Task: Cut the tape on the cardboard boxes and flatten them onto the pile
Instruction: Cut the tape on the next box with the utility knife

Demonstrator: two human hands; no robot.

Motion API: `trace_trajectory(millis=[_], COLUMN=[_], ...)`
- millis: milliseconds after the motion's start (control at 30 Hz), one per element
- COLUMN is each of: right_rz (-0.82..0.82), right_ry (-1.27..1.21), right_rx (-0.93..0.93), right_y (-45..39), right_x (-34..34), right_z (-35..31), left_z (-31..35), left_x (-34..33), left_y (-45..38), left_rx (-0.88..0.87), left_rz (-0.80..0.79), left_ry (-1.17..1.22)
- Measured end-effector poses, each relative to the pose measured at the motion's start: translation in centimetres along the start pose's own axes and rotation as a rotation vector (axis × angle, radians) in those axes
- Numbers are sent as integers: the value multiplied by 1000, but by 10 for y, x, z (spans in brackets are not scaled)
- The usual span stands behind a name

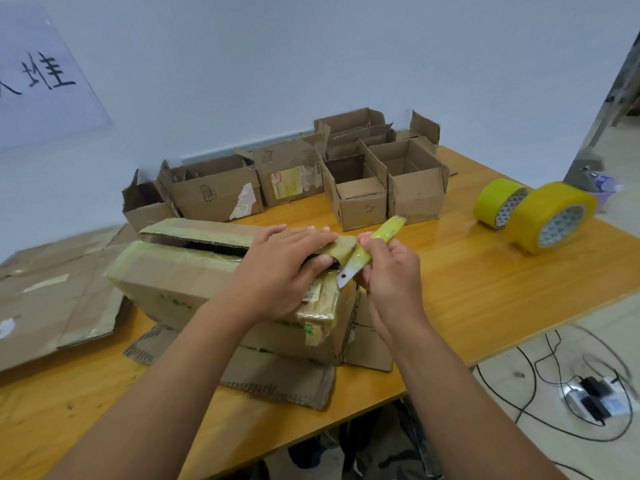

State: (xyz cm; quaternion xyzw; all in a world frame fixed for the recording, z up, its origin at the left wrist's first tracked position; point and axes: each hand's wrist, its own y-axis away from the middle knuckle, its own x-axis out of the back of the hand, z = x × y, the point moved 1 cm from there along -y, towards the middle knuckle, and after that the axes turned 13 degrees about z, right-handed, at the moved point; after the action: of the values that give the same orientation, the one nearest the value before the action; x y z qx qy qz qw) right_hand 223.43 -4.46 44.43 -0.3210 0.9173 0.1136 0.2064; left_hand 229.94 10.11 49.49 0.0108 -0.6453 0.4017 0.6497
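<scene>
A taped cardboard box (180,285) lies on the wooden table (485,289) in front of me, its top seam partly parted with yellowish tape along the flaps. My left hand (280,268) grips the right end flap of the box, thumb tucked under it. My right hand (388,271) holds a yellow utility knife (377,242), its bare blade tip pointing down at the box's right top corner. A pile of flattened cardboard (52,292) lies at the left of the table. Flat cardboard pieces (277,375) lie under the box.
Several open cardboard boxes (360,192) stand in a row along the wall at the back. Two yellow tape rolls (540,216) stand at the right of the table. On the floor at the right lie cables and a power strip (595,400).
</scene>
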Motion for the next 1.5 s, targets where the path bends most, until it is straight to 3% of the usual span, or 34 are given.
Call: trace_trajectory(millis=[333, 1100, 1267, 1500], right_rz=[168, 347, 247, 208], right_ry=[52, 17, -91, 76], right_rx=[-25, -147, -132, 19], right_y=[-12, -59, -26, -4], right_x=[-5, -12, -4, -6], right_z=[7, 2, 6, 11], left_z=[-3, -9, -8, -1], left_x=[-5, -11, -10, -8], left_y=[-5, -12, -12, -7], left_rx=[9, 85, 101, 18], left_rz=[-13, -22, 65, 361], left_ry=[-8, -19, 15, -43])
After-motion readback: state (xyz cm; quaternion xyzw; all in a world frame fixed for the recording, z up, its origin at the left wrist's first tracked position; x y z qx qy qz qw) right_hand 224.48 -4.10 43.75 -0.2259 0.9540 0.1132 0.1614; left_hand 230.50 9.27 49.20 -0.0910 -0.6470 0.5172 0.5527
